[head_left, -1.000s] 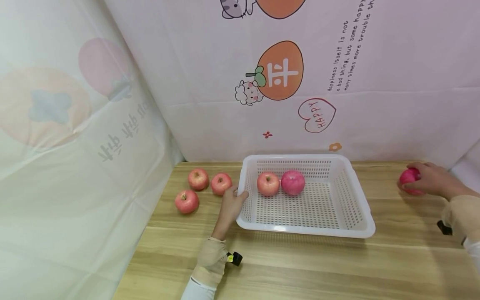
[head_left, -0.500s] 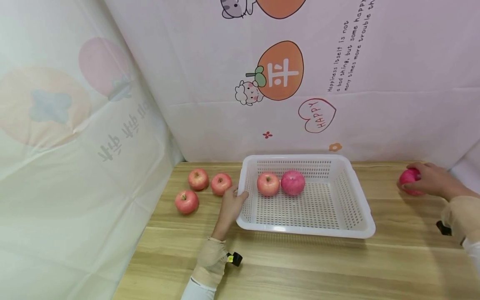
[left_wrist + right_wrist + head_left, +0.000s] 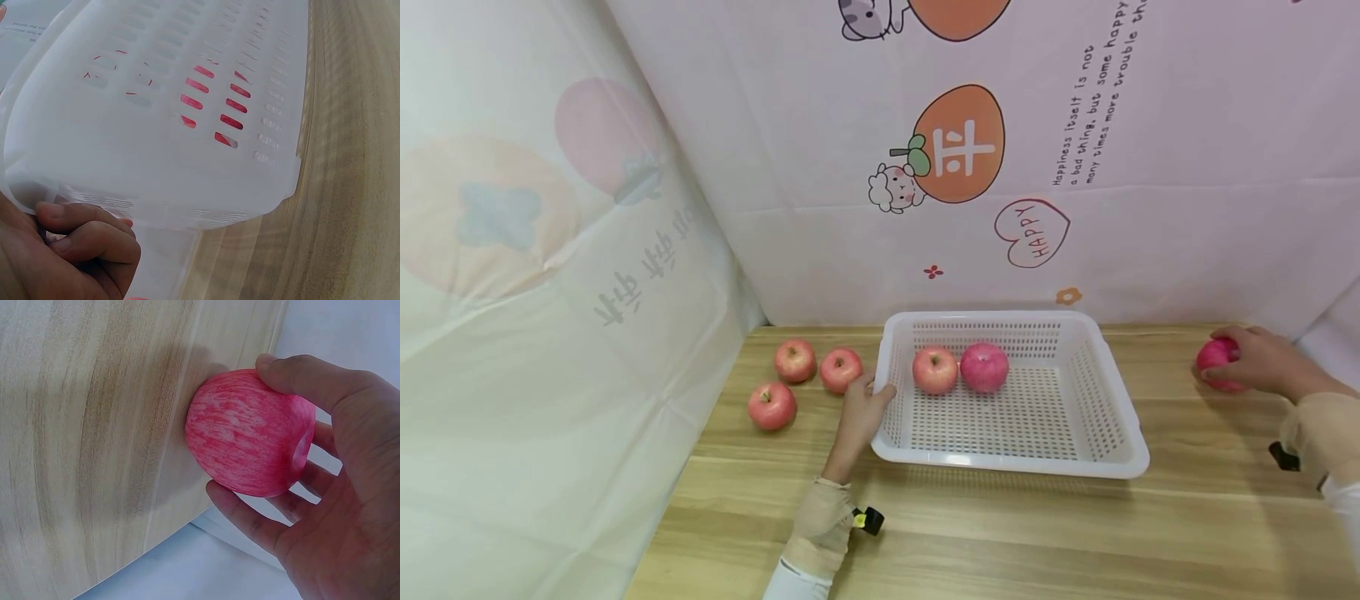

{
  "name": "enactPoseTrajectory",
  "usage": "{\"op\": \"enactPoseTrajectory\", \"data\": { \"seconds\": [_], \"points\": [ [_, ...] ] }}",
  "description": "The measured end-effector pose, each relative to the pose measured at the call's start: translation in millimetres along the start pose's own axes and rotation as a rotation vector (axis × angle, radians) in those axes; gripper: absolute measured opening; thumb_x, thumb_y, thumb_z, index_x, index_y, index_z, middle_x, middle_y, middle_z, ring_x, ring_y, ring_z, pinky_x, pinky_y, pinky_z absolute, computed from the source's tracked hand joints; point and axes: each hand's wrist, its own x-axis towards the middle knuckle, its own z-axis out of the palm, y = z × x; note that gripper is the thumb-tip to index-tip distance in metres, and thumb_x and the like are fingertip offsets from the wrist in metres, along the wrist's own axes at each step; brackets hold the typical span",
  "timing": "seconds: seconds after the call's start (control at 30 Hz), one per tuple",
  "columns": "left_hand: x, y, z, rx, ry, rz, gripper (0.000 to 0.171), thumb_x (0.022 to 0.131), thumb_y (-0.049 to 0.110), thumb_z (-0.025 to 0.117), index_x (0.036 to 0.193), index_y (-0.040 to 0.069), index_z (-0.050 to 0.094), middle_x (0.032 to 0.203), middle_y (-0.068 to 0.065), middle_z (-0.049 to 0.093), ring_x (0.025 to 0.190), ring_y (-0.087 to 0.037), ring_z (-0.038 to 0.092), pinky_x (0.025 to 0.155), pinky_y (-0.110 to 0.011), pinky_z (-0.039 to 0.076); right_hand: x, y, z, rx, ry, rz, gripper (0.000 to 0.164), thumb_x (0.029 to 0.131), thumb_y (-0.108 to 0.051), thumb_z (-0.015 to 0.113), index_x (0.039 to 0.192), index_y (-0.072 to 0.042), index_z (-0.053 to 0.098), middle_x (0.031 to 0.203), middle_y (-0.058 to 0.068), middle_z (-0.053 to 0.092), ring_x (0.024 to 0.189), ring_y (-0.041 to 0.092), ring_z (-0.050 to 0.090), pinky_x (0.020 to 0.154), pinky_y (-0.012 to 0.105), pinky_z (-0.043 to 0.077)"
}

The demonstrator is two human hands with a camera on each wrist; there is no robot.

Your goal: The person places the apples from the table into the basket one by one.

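A white perforated basket (image 3: 1011,461) stands on the wooden table, and my left hand (image 3: 859,417) grips its left rim. In the left wrist view, the fingers of that hand (image 3: 81,250) curl at the basket's edge, partly under the rim. Inside the basket, toward the back, a light red apple (image 3: 936,371) and a pinker apple (image 3: 985,367) sit side by side. Over at the far right, my right hand (image 3: 1270,360) holds a pink apple (image 3: 250,434) between thumb and fingers. The apple appears to be at the tabletop; the palm side shows in the right wrist view.
Left of the basket lie three more apples: one at the back (image 3: 795,361), one in front (image 3: 772,406), and one close to my left hand (image 3: 841,370). A printed white cloth (image 3: 820,233) hangs behind the wooden table (image 3: 1000,542), with another cloth at left.
The head view has shifted very slightly. Both hands, the basket and the apples keep their places, with the right hand still holding its apple.
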Motion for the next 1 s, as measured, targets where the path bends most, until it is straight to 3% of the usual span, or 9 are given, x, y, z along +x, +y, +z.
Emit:
{"op": "enactPoseTrajectory", "data": {
  "seconds": [0.3, 1.0],
  "points": [
    [0.4, -1.9, 0.1, 0.008, 0.003, 0.007, 0.042, 0.097, 0.011, 0.064, 0.134, -0.008, 0.065, 0.11, -0.032, 0.076, 0.094, -0.037, 0.079, 0.073, -0.042, 0.067, 0.8, 5.5, 1.4, 0.013, -0.015, 0.012, 0.077, 0.088, -0.033, 0.081, 0.133, 0.02, 0.047, 0.12, 0.055, 0.049, 0.102, 0.063, 0.059, 0.08, 0.068, 0.053],
    [1.1, -3.4, 1.2, -0.007, 0.002, 0.002, 0.041, 0.097, 0.011, 0.064, 0.133, -0.009, 0.065, 0.11, -0.033, 0.076, 0.096, -0.043, 0.078, 0.076, -0.045, 0.067, -5.6, -5.7, -10.4, 0.02, -0.015, 0.025, 0.08, 0.089, -0.032, 0.08, 0.136, 0.021, 0.043, 0.124, 0.058, 0.043, 0.101, 0.064, 0.058, 0.079, 0.069, 0.053]
  ]
}}
